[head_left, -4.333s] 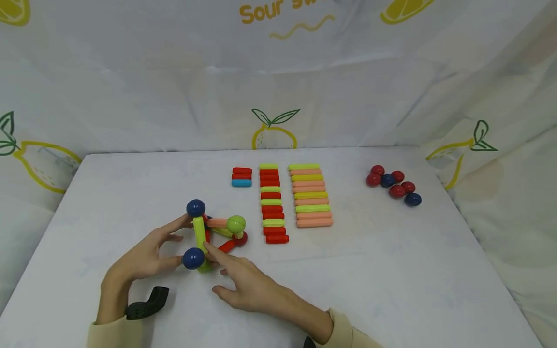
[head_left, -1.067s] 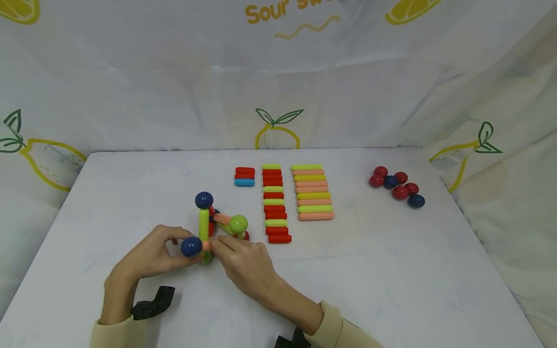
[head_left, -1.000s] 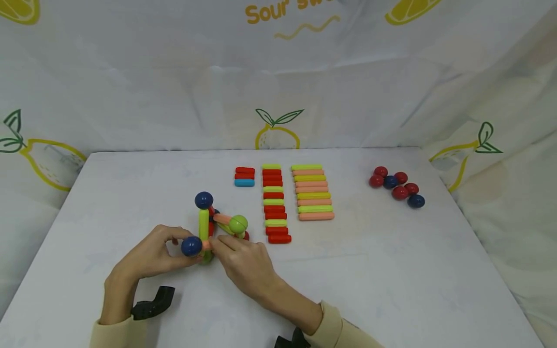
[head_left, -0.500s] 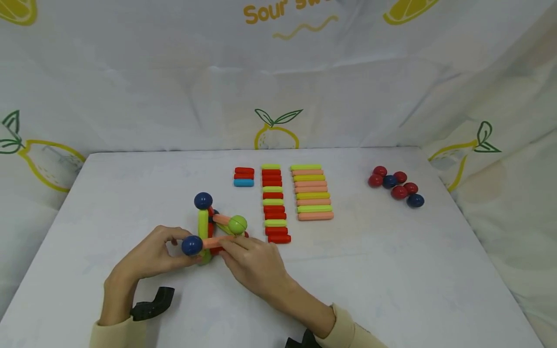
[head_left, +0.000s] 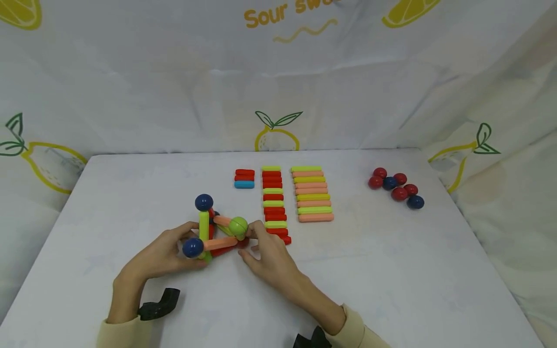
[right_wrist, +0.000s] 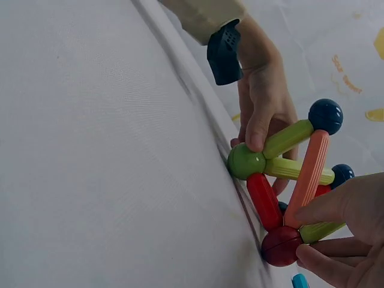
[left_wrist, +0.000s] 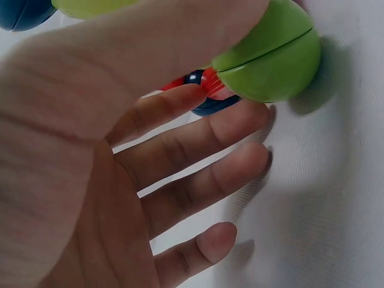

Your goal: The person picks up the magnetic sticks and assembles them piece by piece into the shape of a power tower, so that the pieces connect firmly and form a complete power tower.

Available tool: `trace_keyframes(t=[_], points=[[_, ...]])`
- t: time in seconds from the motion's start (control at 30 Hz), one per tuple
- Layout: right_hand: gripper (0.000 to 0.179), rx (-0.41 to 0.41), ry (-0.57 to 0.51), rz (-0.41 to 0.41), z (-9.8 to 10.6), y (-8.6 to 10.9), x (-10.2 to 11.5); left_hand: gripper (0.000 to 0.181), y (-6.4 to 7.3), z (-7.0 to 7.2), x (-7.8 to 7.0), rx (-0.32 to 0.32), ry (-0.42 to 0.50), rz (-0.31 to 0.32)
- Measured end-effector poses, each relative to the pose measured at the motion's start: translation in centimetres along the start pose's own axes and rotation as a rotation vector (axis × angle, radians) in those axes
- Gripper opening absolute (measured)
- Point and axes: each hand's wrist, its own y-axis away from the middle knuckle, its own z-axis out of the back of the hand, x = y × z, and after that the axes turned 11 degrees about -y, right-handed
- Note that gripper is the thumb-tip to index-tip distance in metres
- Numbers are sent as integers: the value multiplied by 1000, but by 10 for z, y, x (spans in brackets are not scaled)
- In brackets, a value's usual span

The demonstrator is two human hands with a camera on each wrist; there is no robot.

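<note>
A small frame of magnetic sticks and balls stands between the hands, its upright yellow-green stick topped by a blue ball. From the nearer blue ball, a salmon stick slopes down to the dark red ball. My left hand holds the frame's left side, thumb on the low green ball, other fingers loosely bent behind. At the red ball corner, my right hand pinches the joint, one fingertip against the salmon stick's end and another on the ball. Another green ball sits near its index finger.
Short red and yellow-green sticks lie in a column right behind my right hand. Longer salmon and yellow sticks form another column. Two red sticks and a blue stick lie at the back. Loose red and blue balls cluster far right.
A salmon stick left its column and now joins the near blue ball to the red one. My right hand slid right along it to the red ball; the left fingers shifted slightly.
</note>
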Motion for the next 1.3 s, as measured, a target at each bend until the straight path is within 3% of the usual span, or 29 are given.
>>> trace_keyframes(t=[0.17, 0.3, 0.5, 0.63, 0.73, 0.87, 1.2, 1.3], points=[[39, 59, -12, -28, 8, -3, 2, 75, 0, -2, 1, 11, 40, -27], [26, 56, 59, -44, 27, -18, 9, 71, 0, -4, 2, 13, 63, -70], [22, 13, 210, -38, 45, -76, 12, 67, -4, -7, 1, 31, 75, -89], [30, 86, 287, -49, 41, -113, -1, 64, -6, -10, 1, 39, 92, -119], [32, 154, 344, -60, 33, -130, -11, 62, -8, -12, 1, 42, 96, -135], [31, 157, 412, -57, 25, -137, -17, 64, -9, -15, 1, 41, 120, -130], [12, 95, 449, -20, 15, -140, -20, 66, -9, -15, 3, 42, 134, -106], [17, 79, 443, -43, 11, -139, -22, 66, -9, -16, 4, 40, 134, -98]])
